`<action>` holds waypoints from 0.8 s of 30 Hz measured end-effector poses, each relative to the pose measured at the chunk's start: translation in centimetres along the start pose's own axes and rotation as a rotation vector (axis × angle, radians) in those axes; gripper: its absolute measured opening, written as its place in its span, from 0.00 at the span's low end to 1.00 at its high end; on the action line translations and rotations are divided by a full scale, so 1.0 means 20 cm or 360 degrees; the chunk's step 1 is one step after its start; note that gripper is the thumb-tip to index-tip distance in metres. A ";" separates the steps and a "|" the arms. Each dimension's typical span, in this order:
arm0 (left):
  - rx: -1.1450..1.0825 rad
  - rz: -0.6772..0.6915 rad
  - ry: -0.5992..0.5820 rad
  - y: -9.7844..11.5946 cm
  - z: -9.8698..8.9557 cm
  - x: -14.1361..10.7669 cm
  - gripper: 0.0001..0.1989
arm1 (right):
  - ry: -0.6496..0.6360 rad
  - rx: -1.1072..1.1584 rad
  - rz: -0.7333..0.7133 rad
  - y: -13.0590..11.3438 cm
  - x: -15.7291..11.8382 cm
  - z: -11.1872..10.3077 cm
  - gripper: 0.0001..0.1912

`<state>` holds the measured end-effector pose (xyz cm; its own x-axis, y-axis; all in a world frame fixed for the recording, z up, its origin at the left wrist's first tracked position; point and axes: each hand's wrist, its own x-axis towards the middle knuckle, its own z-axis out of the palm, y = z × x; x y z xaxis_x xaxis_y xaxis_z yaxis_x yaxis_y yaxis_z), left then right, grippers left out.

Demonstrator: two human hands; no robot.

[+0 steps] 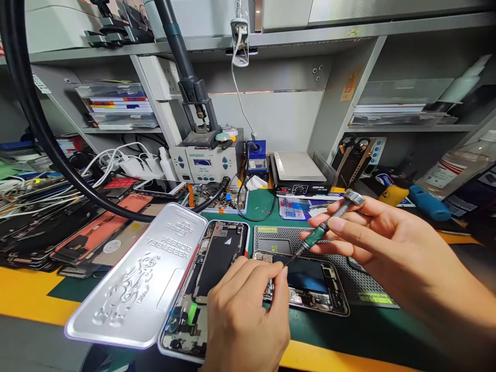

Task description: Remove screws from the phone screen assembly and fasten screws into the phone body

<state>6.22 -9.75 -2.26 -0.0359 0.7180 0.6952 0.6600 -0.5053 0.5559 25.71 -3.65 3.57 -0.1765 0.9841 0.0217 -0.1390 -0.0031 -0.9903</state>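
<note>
My right hand [372, 243] holds a precision screwdriver [315, 235] with a dark green grip and a metal cap, slanting down to the left. At its thin tip, the thumb and forefinger of my left hand [248, 310] are pinched together; whatever lies between them is too small to make out. Below both hands rests an opened phone [333, 294], its battery and inner parts exposed. That phone lies on a grey perforated mat [364, 284]. Left of it is an open tin [228, 232] with phone parts inside, partly covered by my left hand. Its embossed lid [132, 289] is tilted open.
A hot air station [205, 163] stands at the back, its thick black hose [42, 139] arching across the left. Stacked phone screens [31, 232] crowd the left side. A heating plate [302, 173] sits behind the mat. Bottles [445, 170] and a blue-handled tool [430, 201] are at right.
</note>
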 end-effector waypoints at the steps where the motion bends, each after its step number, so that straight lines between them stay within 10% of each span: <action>1: 0.0008 0.0006 -0.0004 0.00 0.00 0.00 0.08 | 0.0008 -0.0004 -0.0004 0.00 0.00 0.00 0.14; 24: 0.0133 0.0116 -0.0054 0.02 -0.03 -0.02 0.07 | 0.0147 -0.0267 -0.0224 -0.05 -0.08 0.01 0.12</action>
<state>6.08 -10.48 -1.98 0.0391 0.6975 0.7155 0.7202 -0.5160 0.4637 25.83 -5.23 4.50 -0.0756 0.9848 0.1564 0.0094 0.1575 -0.9875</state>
